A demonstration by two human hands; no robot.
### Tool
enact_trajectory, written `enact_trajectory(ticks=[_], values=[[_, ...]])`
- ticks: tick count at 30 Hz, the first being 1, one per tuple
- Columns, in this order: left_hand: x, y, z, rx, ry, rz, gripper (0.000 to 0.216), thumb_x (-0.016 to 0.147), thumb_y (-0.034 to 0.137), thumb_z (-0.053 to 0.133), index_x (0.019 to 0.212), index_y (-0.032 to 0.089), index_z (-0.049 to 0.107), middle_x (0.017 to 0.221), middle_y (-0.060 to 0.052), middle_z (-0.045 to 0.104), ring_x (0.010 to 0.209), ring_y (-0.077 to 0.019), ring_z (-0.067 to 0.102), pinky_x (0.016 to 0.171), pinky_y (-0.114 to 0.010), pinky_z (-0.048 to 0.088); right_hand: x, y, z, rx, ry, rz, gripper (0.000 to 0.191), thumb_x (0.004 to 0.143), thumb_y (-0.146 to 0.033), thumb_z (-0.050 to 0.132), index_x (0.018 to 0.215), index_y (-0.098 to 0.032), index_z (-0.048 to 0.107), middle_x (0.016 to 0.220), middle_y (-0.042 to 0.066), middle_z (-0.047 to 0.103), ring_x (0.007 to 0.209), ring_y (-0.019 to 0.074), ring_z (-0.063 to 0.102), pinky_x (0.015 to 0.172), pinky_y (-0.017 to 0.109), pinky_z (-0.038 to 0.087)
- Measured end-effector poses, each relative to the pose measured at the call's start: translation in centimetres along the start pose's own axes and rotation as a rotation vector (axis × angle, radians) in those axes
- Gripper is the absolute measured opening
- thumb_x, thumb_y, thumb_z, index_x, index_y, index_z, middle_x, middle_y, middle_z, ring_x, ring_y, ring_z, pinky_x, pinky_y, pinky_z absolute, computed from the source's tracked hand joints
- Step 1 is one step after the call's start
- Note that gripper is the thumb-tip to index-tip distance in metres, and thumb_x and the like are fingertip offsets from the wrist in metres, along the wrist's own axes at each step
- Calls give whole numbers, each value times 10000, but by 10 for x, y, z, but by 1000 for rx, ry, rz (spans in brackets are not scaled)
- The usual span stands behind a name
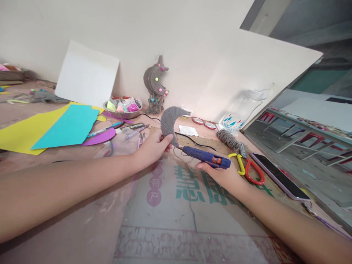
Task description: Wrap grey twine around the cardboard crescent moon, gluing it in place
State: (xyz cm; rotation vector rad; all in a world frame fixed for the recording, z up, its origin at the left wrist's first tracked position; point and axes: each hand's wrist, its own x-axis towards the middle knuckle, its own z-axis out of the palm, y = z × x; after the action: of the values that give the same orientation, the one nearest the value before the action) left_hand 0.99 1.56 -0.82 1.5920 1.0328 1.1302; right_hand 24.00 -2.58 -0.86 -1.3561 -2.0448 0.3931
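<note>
Left hand (154, 148) fingers pinched on lower tip of grey yarn-wrapped crescent (171, 123), held upright over the table; right hand (222, 175) curled around blue glue gun (206, 157), nozzle touching the crescent's base, red-and-yellow scissors (249, 167) just beside

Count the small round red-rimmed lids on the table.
2. They lie side by side at the back: one lid just beyond the white paper scrap, the other lid beside the clear jar. Others may be hidden.
</note>
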Motion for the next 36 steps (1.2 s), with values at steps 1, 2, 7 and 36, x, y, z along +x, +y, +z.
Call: enact_trajectory(ticks=[1, 2, 7, 36], values=[[0, 0, 0, -2, -1, 2, 179, 884, 330, 452, 812, 170, 484, 677, 12, 549, 611, -106, 549, 595, -237, 446, 0, 0, 0, 3, -5, 5, 237, 755, -456, 631, 773, -223, 589, 767, 31, 646, 733, 212, 601, 625, 320, 497], [0, 0, 0, -5, -3, 6, 180, 883, 333, 455, 815, 169, 487, 679, 11, 550, 612, -107, 549, 595, -238, 447, 0, -1, 0, 6, -8, 7, 241, 755, -458, 631, 774, -221, 589, 775, 32, 649, 737, 212, 602, 627, 321, 497], [0, 1, 0, -10, 9, 2, 179, 878, 321, 463, 783, 172, 487, 667, 11, 548, 605, -111, 551, 580, -237, 444, -1, -2, 0, 5, -19, 1, 248, 762, -460, 624, 773, -215, 591, 766, 28, 646, 723, 205, 605, 627, 318, 497], [-4, 13, -1, 112, -6, 0, 269, 886, 291, 432, 655, 164, 482, 622, 6, 517, 589, -105, 521, 568, -217, 436, -1, 0, 0, -41, 21, 21, 279, 757, -476, 621, 801, -201, 616, 800, 39, 681, 802, 224, 641, 706, 336, 527]])
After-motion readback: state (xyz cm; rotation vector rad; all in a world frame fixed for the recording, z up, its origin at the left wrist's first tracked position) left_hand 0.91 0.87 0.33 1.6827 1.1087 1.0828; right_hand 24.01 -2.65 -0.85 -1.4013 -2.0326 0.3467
